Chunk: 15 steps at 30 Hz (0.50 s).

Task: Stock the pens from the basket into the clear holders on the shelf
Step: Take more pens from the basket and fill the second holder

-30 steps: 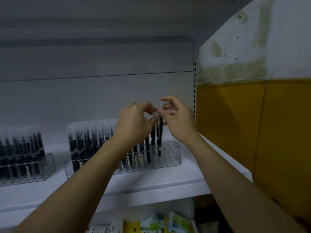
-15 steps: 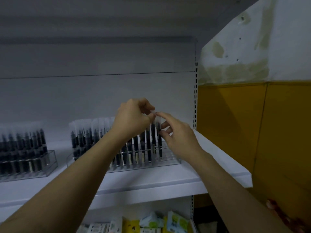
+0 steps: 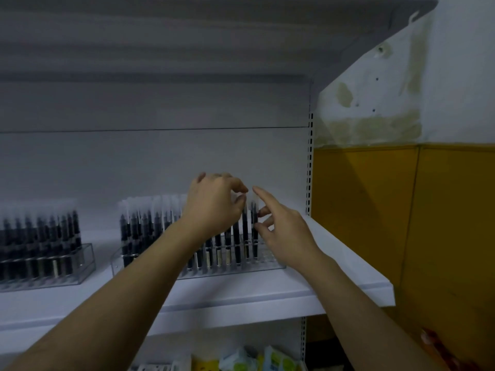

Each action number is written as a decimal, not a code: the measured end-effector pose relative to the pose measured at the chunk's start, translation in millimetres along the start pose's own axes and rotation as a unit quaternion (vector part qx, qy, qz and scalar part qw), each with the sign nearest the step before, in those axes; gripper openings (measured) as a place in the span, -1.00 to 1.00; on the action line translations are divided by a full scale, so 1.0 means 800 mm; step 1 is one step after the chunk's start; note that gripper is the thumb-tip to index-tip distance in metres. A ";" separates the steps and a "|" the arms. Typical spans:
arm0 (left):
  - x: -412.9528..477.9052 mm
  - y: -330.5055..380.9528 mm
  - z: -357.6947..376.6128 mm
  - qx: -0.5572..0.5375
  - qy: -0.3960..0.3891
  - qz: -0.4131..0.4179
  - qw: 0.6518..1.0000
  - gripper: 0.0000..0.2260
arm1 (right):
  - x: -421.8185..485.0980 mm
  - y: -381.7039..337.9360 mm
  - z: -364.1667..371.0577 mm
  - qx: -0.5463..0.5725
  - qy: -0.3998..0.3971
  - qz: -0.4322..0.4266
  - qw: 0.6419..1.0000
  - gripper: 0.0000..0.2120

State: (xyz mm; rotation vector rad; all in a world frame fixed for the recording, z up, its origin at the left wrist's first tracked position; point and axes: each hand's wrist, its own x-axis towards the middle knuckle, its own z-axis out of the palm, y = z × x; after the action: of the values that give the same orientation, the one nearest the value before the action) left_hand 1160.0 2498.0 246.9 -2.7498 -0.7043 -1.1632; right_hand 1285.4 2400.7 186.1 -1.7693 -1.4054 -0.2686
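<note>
A clear holder [image 3: 270,265] stands on the white shelf [image 3: 267,293], filled with several upright black pens with white caps. My left hand [image 3: 214,204] hovers over its right part, and its curled thumb and fingertips pinch the cap of one pen [image 3: 237,236] standing in the holder. My right hand [image 3: 284,234] is just right of it, index finger stretched up and left. Its thumb and middle finger touch the rightmost pen [image 3: 254,236] from the side. The holder's right end shows a few unfilled slots. A red object [image 3: 439,349], perhaps the basket, peeks in at the bottom right.
A second clear holder [image 3: 85,263] full of black pens stands at the left on the same shelf. Another shelf board [image 3: 241,36] hangs overhead. Packets [image 3: 254,360] lie on the shelf below. A yellow and white wall [image 3: 401,196] borders the shelf on the right.
Both hands have come down from above the holder to pen-top height. The pen passed between them now stands in the holder, and my right hand has spread its fingers.
</note>
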 end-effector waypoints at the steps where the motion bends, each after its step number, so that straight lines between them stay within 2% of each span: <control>1: -0.002 -0.001 -0.001 0.024 -0.006 0.012 1.000 -0.77 | 0.000 -0.001 -0.002 -0.015 -0.003 -0.001 1.000 -0.31; 6: -0.011 -0.001 -0.014 0.063 -0.018 0.035 0.997 -0.65 | -0.003 -0.009 -0.016 -0.064 0.004 0.002 0.998 -0.22; 15: -0.055 -0.015 -0.050 0.085 0.011 0.091 0.992 -0.59 | -0.015 -0.053 -0.031 -0.121 0.002 -0.049 0.991 -0.27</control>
State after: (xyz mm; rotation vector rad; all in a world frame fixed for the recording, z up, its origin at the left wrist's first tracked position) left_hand 1101.7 2482.4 243.3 -2.5924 -0.5113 -1.0435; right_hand 1251.6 2375.4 214.6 -1.8946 -1.5098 -0.5135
